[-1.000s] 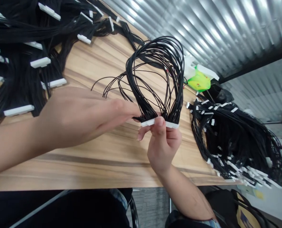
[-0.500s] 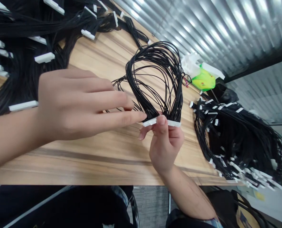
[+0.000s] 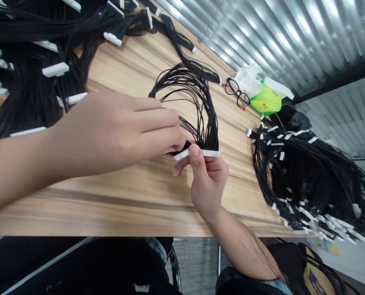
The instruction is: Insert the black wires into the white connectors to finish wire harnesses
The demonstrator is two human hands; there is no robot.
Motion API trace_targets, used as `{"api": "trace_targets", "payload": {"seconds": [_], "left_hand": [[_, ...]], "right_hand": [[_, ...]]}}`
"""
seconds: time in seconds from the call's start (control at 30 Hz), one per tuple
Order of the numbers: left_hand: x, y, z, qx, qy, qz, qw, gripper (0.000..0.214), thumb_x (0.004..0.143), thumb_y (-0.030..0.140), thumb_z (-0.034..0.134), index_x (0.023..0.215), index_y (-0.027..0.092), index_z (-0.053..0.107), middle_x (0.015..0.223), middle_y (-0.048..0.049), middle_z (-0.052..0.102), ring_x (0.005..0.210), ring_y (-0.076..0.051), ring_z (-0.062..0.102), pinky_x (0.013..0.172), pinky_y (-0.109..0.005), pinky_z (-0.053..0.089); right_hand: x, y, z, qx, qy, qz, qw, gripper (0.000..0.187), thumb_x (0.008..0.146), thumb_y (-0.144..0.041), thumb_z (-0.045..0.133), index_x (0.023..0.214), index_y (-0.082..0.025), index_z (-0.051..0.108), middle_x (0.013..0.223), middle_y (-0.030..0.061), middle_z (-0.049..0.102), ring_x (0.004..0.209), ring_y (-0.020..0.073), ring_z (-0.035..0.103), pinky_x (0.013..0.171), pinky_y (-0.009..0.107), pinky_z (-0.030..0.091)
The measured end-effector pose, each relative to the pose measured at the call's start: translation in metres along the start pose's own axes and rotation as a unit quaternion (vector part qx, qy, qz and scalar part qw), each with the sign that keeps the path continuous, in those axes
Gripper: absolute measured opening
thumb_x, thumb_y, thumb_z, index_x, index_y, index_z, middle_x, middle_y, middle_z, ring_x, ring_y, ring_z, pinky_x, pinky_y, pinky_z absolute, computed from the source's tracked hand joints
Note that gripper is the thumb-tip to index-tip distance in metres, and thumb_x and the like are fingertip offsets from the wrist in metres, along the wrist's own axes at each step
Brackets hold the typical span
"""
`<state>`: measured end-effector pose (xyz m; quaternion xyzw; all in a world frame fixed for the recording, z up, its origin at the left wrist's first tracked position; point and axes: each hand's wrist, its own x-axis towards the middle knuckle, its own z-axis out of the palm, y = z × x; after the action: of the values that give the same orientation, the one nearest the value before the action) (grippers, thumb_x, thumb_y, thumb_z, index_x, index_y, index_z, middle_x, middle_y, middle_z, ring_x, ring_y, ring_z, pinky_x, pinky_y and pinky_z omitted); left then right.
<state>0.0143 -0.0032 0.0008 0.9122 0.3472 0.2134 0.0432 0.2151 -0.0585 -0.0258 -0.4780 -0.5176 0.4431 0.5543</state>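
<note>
A white multi-pin connector (image 3: pixel 197 153) sits at the base of a looped bunch of thin black wires (image 3: pixel 188 92), lying almost level over the wooden table. My right hand (image 3: pixel 208 180) shut on the connector, pinching it between thumb and fingers. My left hand (image 3: pixel 117 131) reaches in from the left, with its fingertips closed over the black wires (image 3: pixel 181 148) at the connector's left end. The thumb of that hand is hidden.
Large bundles of black wires with white connectors (image 3: pixel 25 94) lie at the table's left end, another (image 3: pixel 308 184) at the right. Black-framed glasses (image 3: pixel 236 93) lie next to a green package (image 3: pixel 267 100). A ribbed metal wall (image 3: pixel 277 37) runs behind the wooden table (image 3: pixel 115 205).
The wire loop has sunk lower and narrower, leaning left. My left hand has closed in on the connector's left end. The glasses now show beside the wires.
</note>
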Motion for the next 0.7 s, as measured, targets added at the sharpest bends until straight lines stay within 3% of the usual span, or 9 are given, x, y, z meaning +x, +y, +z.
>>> {"api": "trace_targets", "payload": {"seconds": [0.1, 0.2, 0.27, 0.37, 0.47, 0.57, 0.7], "left_hand": [[0.004, 0.004, 0.0, 0.029, -0.024, 0.042, 0.998, 0.067, 0.112, 0.034, 0.009, 0.107, 0.024, 0.075, 0.105, -0.0007, 0.068, 0.102, -0.017, 0.067, 0.087, -0.038, 0.059], [-0.002, 0.012, -0.003, 0.127, 0.006, 0.037, 0.991, 0.055, 0.114, 0.037, 0.019, 0.102, 0.021, 0.071, 0.105, -0.0001, 0.066, 0.11, -0.019, 0.067, 0.098, -0.043, 0.058], [-0.009, 0.018, -0.006, 0.158, 0.045, 0.046, 0.985, 0.051, 0.114, 0.042, 0.028, 0.091, 0.02, 0.068, 0.097, 0.0017, 0.065, 0.105, -0.016, 0.067, 0.101, -0.04, 0.057], [-0.017, 0.024, -0.006, 0.079, 0.11, 0.149, 0.979, 0.049, 0.111, 0.046, 0.04, 0.075, 0.023, 0.062, 0.078, 0.0045, 0.061, 0.084, -0.012, 0.062, 0.099, -0.034, 0.055], [-0.02, 0.026, 0.006, -0.037, 0.097, 0.22, 0.97, 0.043, 0.11, 0.041, 0.043, 0.074, 0.025, 0.06, 0.068, 0.0063, 0.055, 0.069, -0.012, 0.053, 0.092, -0.03, 0.053], [-0.02, 0.027, 0.02, -0.1, 0.092, 0.224, 0.965, 0.037, 0.11, 0.036, 0.044, 0.076, 0.025, 0.057, 0.065, 0.0078, 0.052, 0.062, -0.011, 0.046, 0.081, -0.028, 0.052], [-0.022, 0.025, 0.02, -0.08, 0.103, 0.198, 0.971, 0.045, 0.112, 0.037, 0.036, 0.074, 0.025, 0.056, 0.062, 0.0072, 0.054, 0.06, -0.011, 0.049, 0.074, -0.03, 0.05]], "right_hand": [[0.0, 0.002, -0.001, -0.005, -0.015, -0.002, 1.0, 0.028, 0.096, -0.041, 0.071, 0.074, -0.023, 0.07, 0.057, -0.0059, 0.068, 0.048, 0.0094, 0.063, 0.049, 0.023, 0.055], [0.003, 0.003, -0.002, 0.006, -0.003, -0.003, 1.0, 0.028, 0.094, -0.041, 0.073, 0.075, -0.022, 0.07, 0.056, -0.0061, 0.067, 0.046, 0.0095, 0.063, 0.048, 0.023, 0.053], [0.008, 0.002, -0.004, 0.027, 0.024, 0.006, 0.999, 0.032, 0.092, -0.044, 0.075, 0.071, -0.022, 0.068, 0.056, -0.0059, 0.067, 0.044, 0.0099, 0.062, 0.044, 0.023, 0.051], [0.014, 0.0, -0.007, 0.046, 0.077, -0.001, 0.996, 0.033, 0.09, -0.048, 0.075, 0.071, -0.022, 0.067, 0.055, -0.0061, 0.066, 0.041, 0.0099, 0.06, 0.042, 0.023, 0.048], [0.015, -0.002, -0.008, 0.057, 0.093, -0.011, 0.994, 0.031, 0.09, -0.049, 0.075, 0.075, -0.022, 0.068, 0.053, -0.0074, 0.063, 0.04, 0.0095, 0.058, 0.041, 0.022, 0.046], [0.013, -0.002, -0.007, 0.076, 0.085, 0.002, 0.993, 0.033, 0.09, -0.047, 0.076, 0.071, -0.022, 0.065, 0.052, -0.0076, 0.062, 0.041, 0.0086, 0.058, 0.041, 0.02, 0.046], [0.014, -0.002, -0.005, 0.085, 0.074, 0.026, 0.993, 0.034, 0.088, -0.048, 0.077, 0.07, -0.022, 0.065, 0.058, -0.0045, 0.068, 0.041, 0.008, 0.058, 0.041, 0.02, 0.047]]}}
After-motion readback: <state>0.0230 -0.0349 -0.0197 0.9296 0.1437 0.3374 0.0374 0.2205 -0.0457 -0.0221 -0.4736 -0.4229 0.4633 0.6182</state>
